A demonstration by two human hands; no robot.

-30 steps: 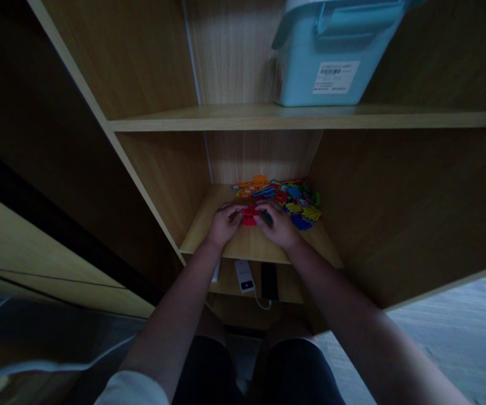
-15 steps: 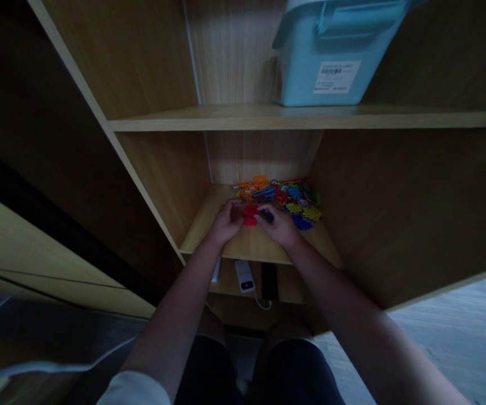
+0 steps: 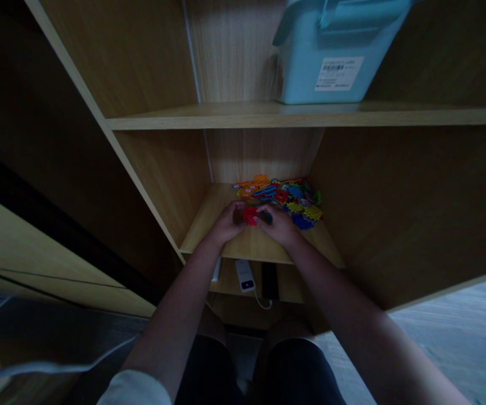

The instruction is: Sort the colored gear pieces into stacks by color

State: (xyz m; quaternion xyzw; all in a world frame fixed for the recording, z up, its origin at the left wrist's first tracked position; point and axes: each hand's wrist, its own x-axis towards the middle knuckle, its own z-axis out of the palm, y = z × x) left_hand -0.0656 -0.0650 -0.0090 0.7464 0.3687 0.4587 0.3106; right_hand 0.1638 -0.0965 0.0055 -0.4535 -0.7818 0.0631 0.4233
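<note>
Head view: left hand (image 3: pixel 226 224), right hand (image 3: pixel 280 226) tight on red piece (image 3: pixel 249 215); colourful pile (image 3: pixel 294 199) behind, bin (image 3: pixel 331 62) above.

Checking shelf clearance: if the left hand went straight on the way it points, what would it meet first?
The red piece that left hand and right hand hold between them; past it, probably the colourful pile, depth unclear.

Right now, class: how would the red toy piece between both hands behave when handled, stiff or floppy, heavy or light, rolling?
Probably stiff: the red toy piece holds its shape pinched between the left hand and right hand. Likely light, since fingers alone hold it. Its flat, notched form, like those in the pile, should resist rolling.
</note>
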